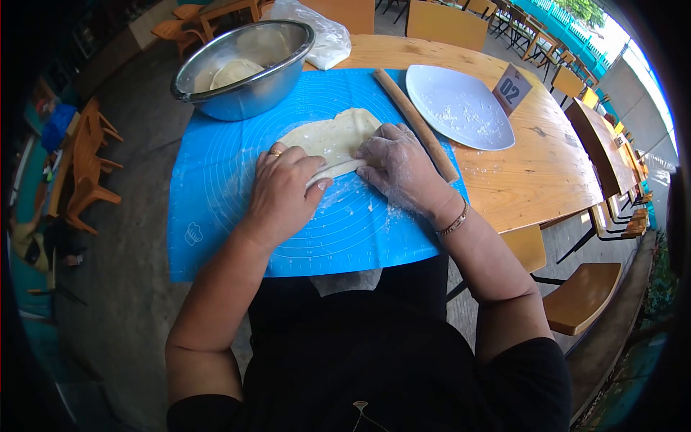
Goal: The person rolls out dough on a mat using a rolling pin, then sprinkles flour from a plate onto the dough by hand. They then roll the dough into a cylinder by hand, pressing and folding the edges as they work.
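White flour coats the right hand (399, 169), laid flat with its fingers together on the near edge of the pale, flat dough sheet (335, 132). The left hand (282, 189) presses flat beside it. Beneath lies a blue silicone mat (216, 180), with a wooden rolling pin (417, 126) alongside.

Fig.: both forearms reach fwd and converge, elbows bent, held out to the sides. L hand (284, 191): palm down, fingers together, loosely curled, tips toward the R hand (399, 169). R hand: palm down, fingers flatter, slightly spread, dusted white. Hands near each other, not touching. Wrists approx. straight.
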`<state>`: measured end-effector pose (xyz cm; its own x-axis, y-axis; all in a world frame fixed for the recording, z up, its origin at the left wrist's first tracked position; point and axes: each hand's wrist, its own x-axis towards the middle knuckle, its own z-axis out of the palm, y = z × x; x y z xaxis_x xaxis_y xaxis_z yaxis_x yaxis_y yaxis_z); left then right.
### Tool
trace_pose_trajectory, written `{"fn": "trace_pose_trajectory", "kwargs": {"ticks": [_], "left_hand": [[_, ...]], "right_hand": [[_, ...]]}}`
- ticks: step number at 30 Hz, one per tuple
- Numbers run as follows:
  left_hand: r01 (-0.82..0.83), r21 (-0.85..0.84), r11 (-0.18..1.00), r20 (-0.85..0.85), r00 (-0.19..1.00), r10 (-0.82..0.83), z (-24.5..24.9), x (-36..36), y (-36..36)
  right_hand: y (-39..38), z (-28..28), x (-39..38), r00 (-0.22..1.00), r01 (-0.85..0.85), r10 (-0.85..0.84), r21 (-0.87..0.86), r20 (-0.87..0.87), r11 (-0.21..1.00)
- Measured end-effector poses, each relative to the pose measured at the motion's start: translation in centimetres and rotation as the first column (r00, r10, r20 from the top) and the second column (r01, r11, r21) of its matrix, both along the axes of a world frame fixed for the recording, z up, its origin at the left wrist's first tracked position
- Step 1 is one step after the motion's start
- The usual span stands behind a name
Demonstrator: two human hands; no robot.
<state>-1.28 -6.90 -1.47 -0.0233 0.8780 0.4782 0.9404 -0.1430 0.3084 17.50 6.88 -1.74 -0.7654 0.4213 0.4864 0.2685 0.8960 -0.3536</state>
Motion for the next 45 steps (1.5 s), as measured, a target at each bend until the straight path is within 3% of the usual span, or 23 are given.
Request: {"fn": "trace_pose_trajectory", "kwargs": {"ticks": [4, 9, 16, 19, 21, 25, 27, 31, 33, 40, 43, 45], "left_hand": [[0.035, 0.048, 0.998, -0.031, 0.999, -0.033, 0.2, 0.3, 0.1], [-0.047, -0.006, 0.999, -0.085, 0.995, 0.046, 0.3, 0.5, 0.1], [0.015, 0.077, 0.997, -0.113, 0.994, -0.006, -0.1, 0.2, 0.1], [-0.059, 0.057, 0.997, -0.152, 0.986, 0.067, 0.0, 0.2, 0.0], [-0.037, 0.023, 0.999, -0.079, 0.996, 0.039, 0.5, 0.3, -0.2], [0.026, 0.047, 0.999, -0.095, 0.995, -0.021, 0.2, 0.1, -0.2], [-0.056, 0.028, 0.998, -0.130, 0.990, 0.059, 0.0, 0.0, 0.0], [-0.065, 0.076, 0.995, -0.141, 0.987, 0.076, 0.0, 0.0, -0.1], [0.001, 0.064, 0.998, -0.102, 0.995, 0.005, 0.4, 0.1, -0.4], [-0.047, 0.010, 0.999, -0.111, 0.993, 0.048, 0.0, 0.2, -0.2], [-0.002, 0.052, 0.999, -0.081, 0.997, 0.006, 0.2, 0.7, 0.2], [0.069, -0.014, 0.997, -0.082, 0.994, -0.070, -0.1, 0.5, 0.6]], "right_hand": [[0.3, 0.0, -0.1, 0.999, 0.016, -0.016, 0.008, 0.041, 1.000], [0.0, 0.2, -0.1, 0.998, 0.055, -0.056, 0.013, 0.036, 0.998], [0.5, -0.3, -0.2, 0.999, 0.028, -0.029, 0.030, 0.030, 0.999], [0.6, -0.4, -0.2, 0.998, 0.043, -0.045, 0.038, 0.051, 0.998], [0.5, -0.2, -0.2, 0.997, 0.054, -0.057, 0.060, 0.043, 0.997], [0.2, -0.1, -0.1, 1.000, 0.018, -0.017, 0.025, -0.020, 1.000], [0.6, -0.1, -0.1, 0.998, 0.036, -0.037, 0.042, 0.043, 0.998], [0.7, -0.1, -0.1, 0.997, 0.061, -0.063, 0.037, 0.048, 0.997], [0.8, 0.0, 0.0, 0.996, 0.063, -0.066, 0.044, 0.055, 0.997], [1.4, -0.3, 0.1, 0.997, 0.047, -0.050, 0.040, 0.062, 0.998], [1.4, -0.2, 0.0, 0.997, 0.050, -0.052, 0.041, 0.057, 0.998], [1.1, 0.2, 0.2, 0.998, 0.045, -0.045, 0.003, 0.033, 0.999]]}}
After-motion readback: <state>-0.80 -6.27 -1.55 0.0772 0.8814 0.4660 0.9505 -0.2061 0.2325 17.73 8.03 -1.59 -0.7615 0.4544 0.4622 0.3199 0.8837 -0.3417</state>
